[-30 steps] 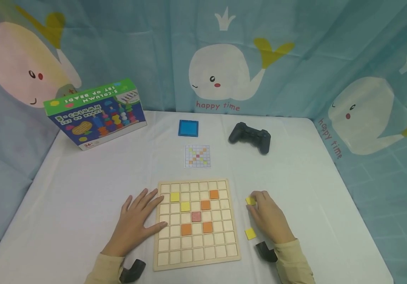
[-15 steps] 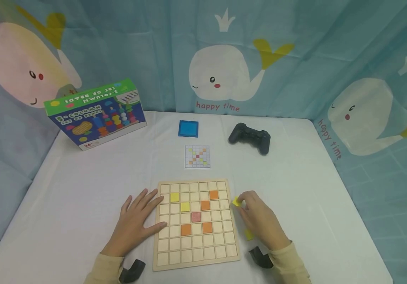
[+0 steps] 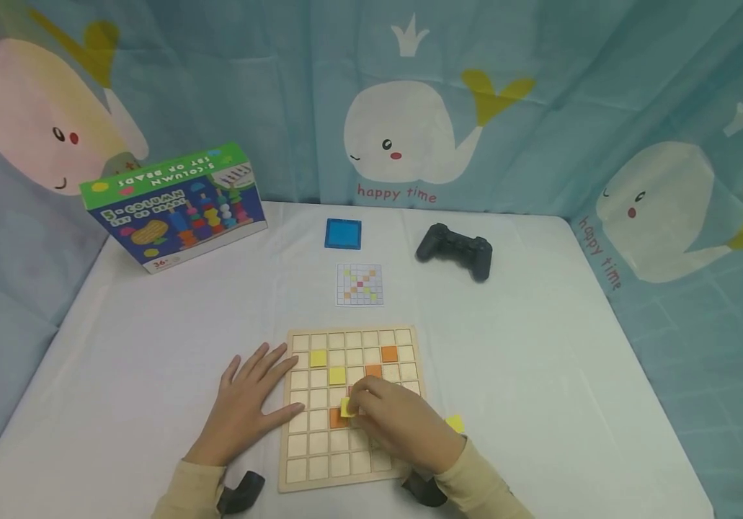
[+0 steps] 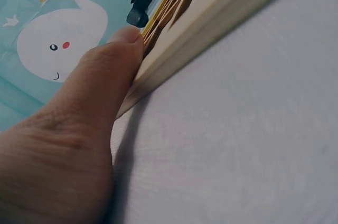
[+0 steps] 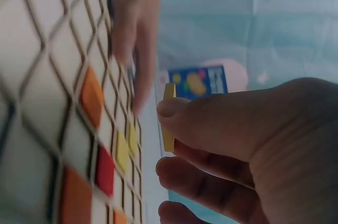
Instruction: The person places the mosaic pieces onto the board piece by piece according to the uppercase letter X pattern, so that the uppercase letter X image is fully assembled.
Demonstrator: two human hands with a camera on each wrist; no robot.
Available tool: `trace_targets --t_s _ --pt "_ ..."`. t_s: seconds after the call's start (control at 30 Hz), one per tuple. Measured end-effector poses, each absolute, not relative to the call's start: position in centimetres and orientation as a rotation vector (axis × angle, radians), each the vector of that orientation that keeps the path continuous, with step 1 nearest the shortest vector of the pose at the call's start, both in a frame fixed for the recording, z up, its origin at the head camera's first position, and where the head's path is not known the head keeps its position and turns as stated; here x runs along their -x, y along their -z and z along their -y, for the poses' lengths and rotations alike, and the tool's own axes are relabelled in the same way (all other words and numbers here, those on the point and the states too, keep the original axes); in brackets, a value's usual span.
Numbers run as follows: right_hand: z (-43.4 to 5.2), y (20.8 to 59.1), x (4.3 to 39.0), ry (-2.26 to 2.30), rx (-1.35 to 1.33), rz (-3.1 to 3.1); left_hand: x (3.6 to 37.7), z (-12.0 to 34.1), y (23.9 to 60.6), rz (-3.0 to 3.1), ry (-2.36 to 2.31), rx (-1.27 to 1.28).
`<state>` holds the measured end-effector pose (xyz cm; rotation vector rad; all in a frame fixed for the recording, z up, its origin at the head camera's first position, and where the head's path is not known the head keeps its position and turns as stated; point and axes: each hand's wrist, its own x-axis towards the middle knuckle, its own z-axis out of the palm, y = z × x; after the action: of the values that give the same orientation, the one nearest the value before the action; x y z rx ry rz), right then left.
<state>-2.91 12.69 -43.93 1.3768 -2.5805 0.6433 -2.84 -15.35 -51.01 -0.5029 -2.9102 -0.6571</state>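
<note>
The right hand [image 3: 397, 422] pinches a yellow tile [image 3: 347, 407] above the middle of the wooden grid board [image 3: 353, 461]. The left hand [image 3: 248, 407] lies flat with straight fingers, touching the board's left edge on the desk [image 3: 540, 375].

Red tile [image 3: 353, 393] and orange tiles [image 3: 373, 370] partly under the right hand [image 3: 397, 425]

The scene is viewed from above by the head camera, angled forward and down over the desk [image 3: 540, 375], with the whole wooden grid board [image 3: 352, 461] and the curtain behind taken in. The board's edge [image 4: 222, 18] is seen from desk level, very close, by the left wrist camera, past the left hand [image 4: 68, 145]. The board's squares [image 5: 47, 102] are seen at close range by the right wrist camera, beside the right hand [image 5: 264, 155]. The board is shared by all three views.
</note>
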Motion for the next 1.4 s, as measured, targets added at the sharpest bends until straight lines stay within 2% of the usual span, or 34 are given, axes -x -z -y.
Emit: trace_targets --t_s 0.63,1.1,1.4 --pt "-8.4 46.0 0.4 -0.42 -1.521 2.66 2.9 15.4 51.1 2.912 0.654 0.503" --pt "-8.5 46.2 0.4 -0.37 -1.559 2.683 3.0 15.4 51.2 2.912 0.644 0.507" --pt "-8.3 46.6 0.3 -0.361 -1.495 2.684 3.0 15.4 51.3 2.895 0.643 0.513"
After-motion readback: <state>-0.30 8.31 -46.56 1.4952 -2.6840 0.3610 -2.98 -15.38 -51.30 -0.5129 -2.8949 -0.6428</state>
